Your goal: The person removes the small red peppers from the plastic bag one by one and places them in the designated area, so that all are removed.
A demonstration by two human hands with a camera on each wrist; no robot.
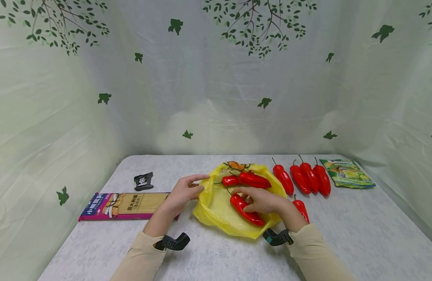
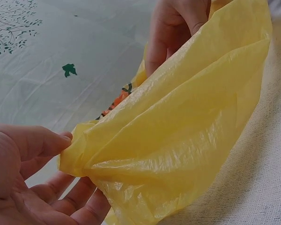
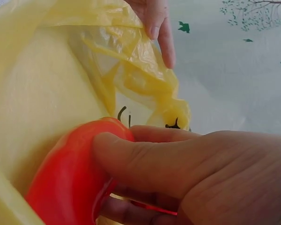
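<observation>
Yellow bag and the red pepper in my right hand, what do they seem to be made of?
The yellow bag looks like thin plastic film with a slight sheen: it wrinkles in fine creases and catches light in shiny streaks. The red pepper has a smooth, glossy skin with bright highlights; it could be a real pepper or moulded plastic, and the look alone doesn't settle which.
</observation>
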